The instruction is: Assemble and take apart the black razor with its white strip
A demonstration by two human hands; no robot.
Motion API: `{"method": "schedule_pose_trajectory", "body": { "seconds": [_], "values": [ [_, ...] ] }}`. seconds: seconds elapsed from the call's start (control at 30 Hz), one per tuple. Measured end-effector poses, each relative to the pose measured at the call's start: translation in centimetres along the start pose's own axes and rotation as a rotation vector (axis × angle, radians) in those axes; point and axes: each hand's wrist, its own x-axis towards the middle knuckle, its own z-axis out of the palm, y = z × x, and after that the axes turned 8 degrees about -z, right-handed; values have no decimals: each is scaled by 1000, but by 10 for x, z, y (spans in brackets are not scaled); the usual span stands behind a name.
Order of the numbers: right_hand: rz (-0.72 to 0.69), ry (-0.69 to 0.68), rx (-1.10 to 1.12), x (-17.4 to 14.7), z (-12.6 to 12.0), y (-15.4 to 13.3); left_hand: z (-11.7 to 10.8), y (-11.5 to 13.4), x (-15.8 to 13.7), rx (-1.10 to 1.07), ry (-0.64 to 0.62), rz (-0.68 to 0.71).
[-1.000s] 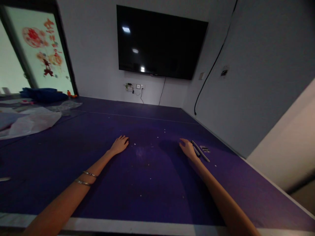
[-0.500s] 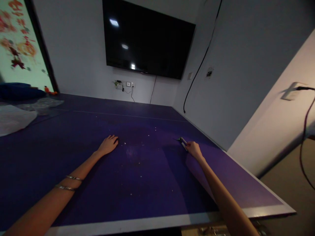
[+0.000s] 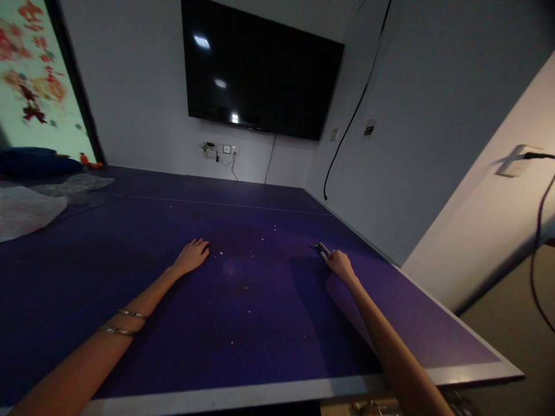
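Note:
My left hand (image 3: 192,256) lies palm down on the purple tabletop (image 3: 173,335), fingers stretched forward and nothing visible in it. Two silver bangles (image 3: 125,322) circle that forearm. Farther right, my right hand (image 3: 341,265) has its fingers closed on the near end of a small slim tool (image 3: 321,249) with silver edges and a dark far end. Its exact kind is too small to make out. The tool points away and to the left, at or just above the table surface. Small white specks (image 3: 221,253) dot the table between the hands.
At the left lie a white plastic sheet (image 3: 30,214), clear plastic wrap (image 3: 78,184) and a dark blue bundle (image 3: 39,160). A black cable (image 3: 347,130) hangs by the right wall. A television (image 3: 260,69) is mounted behind the table. The white table edge (image 3: 243,393) runs along the front.
Both hands stay nearly in place, and the right hand still holds the small tool. The whole view has shifted very slightly.

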Motion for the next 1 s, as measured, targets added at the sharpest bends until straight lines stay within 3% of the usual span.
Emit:
{"method": "schedule_pose_trajectory", "body": {
  "seconds": [0.23,0.33,0.5,0.67,0.73,0.87,1.0],
  "values": [
    [-5,-5,-5,-3,-2,-6,-6,2,1,1,13,-23],
    [-12,7,9,-3,-5,-11,-16,17,4,-17,45,-56],
    [-96,46,57,0,-13,-39,-29,85,6,-201,112,12],
    [-239,115,98,-5,-22,-89,-17,174,2,-609,-64,129],
    [-291,103,96,-12,-24,-109,-9,200,1,-740,-153,100],
    [-375,74,69,-28,-26,-142,1,231,0,-920,-355,-82],
    [-424,57,23,-42,-23,-161,-2,237,-2,-943,-367,-156]
  ]
}}
